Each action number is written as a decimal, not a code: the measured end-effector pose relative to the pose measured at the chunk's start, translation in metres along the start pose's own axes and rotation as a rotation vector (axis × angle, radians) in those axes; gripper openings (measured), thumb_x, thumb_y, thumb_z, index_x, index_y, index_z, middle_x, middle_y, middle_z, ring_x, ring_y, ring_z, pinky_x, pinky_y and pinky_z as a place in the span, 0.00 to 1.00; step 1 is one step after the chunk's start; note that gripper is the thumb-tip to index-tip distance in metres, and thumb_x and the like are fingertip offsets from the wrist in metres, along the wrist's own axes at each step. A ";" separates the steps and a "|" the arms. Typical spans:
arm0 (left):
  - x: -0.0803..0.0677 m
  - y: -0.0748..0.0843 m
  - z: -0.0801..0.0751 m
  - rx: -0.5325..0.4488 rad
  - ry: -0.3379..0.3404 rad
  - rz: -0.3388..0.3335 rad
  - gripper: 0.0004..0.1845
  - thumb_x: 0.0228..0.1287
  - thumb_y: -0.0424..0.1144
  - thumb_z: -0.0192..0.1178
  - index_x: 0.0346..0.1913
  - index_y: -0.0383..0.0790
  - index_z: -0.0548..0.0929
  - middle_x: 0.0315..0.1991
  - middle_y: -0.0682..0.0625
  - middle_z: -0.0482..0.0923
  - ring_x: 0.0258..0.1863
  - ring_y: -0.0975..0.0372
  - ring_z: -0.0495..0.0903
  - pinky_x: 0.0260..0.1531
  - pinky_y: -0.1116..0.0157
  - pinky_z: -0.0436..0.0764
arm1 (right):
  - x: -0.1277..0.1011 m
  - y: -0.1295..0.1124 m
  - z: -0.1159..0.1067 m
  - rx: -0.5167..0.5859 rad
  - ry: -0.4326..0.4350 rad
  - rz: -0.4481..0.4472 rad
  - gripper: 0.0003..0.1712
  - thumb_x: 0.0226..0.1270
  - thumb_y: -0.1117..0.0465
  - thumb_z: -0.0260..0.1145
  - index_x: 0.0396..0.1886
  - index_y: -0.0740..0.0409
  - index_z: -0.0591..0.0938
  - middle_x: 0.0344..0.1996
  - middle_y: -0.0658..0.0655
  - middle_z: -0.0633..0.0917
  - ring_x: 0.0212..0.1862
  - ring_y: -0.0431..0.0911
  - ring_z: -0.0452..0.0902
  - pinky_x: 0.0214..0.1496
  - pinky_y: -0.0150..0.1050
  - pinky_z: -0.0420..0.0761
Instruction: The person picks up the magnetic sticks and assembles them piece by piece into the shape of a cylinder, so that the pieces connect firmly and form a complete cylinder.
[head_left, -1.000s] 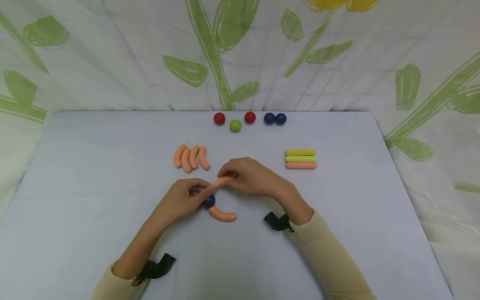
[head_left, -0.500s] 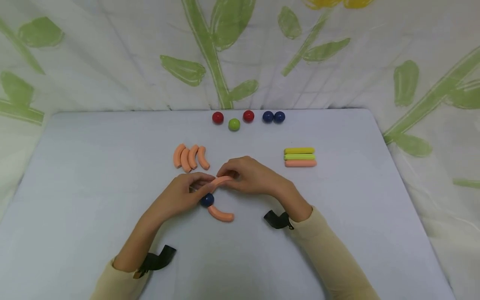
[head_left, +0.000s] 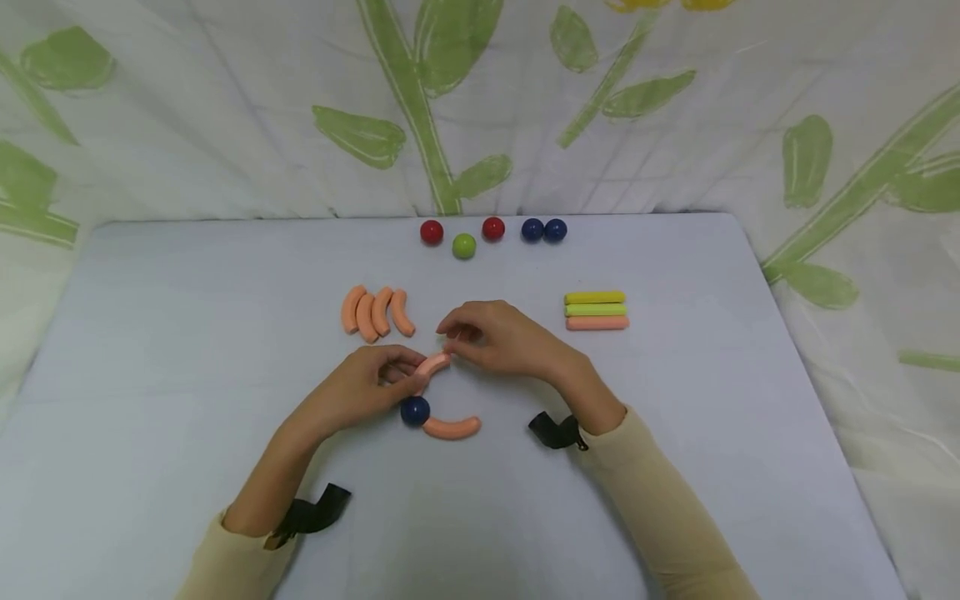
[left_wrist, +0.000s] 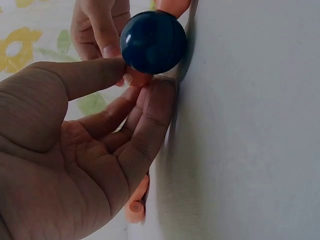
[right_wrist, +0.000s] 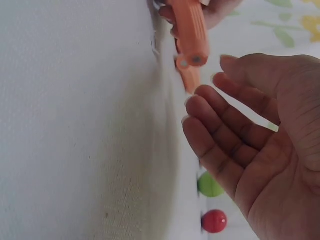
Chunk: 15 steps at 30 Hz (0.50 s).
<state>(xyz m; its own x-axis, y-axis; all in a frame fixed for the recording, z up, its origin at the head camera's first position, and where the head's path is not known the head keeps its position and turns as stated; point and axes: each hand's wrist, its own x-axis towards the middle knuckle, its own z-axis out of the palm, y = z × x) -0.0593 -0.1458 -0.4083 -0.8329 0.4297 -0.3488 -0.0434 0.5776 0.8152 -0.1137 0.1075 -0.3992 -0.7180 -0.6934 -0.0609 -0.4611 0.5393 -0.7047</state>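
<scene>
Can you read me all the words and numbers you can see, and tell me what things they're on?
There are none to read.
The curved orange rods, straight rods and shiny balls show no letters or numbers.
The backdrop cloth has only painted plants.
Any marks on the black wrist cameras are too small to read.

Pale tabletop (head_left: 675, 392), leaf-patterned white backdrop (head_left: 517, 108)

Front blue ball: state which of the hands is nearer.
Left. The left hand is close by the blue ball, just beyond and left of it; the right hand is apart, farther beyond and to the right.
</scene>
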 end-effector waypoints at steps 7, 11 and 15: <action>0.001 0.001 0.001 0.023 0.006 -0.011 0.20 0.75 0.46 0.66 0.62 0.39 0.85 0.50 0.48 0.91 0.46 0.61 0.88 0.47 0.62 0.83 | 0.000 0.005 -0.001 0.007 0.065 -0.004 0.13 0.79 0.59 0.66 0.56 0.57 0.87 0.47 0.51 0.90 0.47 0.40 0.85 0.54 0.39 0.85; 0.001 0.002 0.001 0.003 -0.013 -0.024 0.20 0.74 0.47 0.66 0.61 0.38 0.85 0.50 0.47 0.90 0.48 0.61 0.89 0.49 0.62 0.83 | 0.000 0.007 -0.001 0.016 0.085 0.008 0.13 0.79 0.59 0.66 0.57 0.57 0.87 0.48 0.51 0.90 0.48 0.41 0.86 0.55 0.39 0.85; -0.001 0.000 0.000 -0.044 -0.021 -0.027 0.21 0.74 0.47 0.66 0.63 0.41 0.84 0.52 0.48 0.90 0.48 0.61 0.88 0.50 0.62 0.83 | 0.000 0.008 -0.003 0.015 0.089 0.009 0.14 0.79 0.59 0.65 0.57 0.57 0.87 0.48 0.52 0.90 0.48 0.42 0.86 0.55 0.41 0.85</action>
<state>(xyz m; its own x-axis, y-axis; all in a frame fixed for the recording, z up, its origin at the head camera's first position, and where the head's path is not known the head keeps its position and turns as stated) -0.0579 -0.1464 -0.4084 -0.8192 0.4296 -0.3801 -0.0902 0.5579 0.8250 -0.1192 0.1129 -0.4029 -0.7657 -0.6431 -0.0046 -0.4474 0.5377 -0.7147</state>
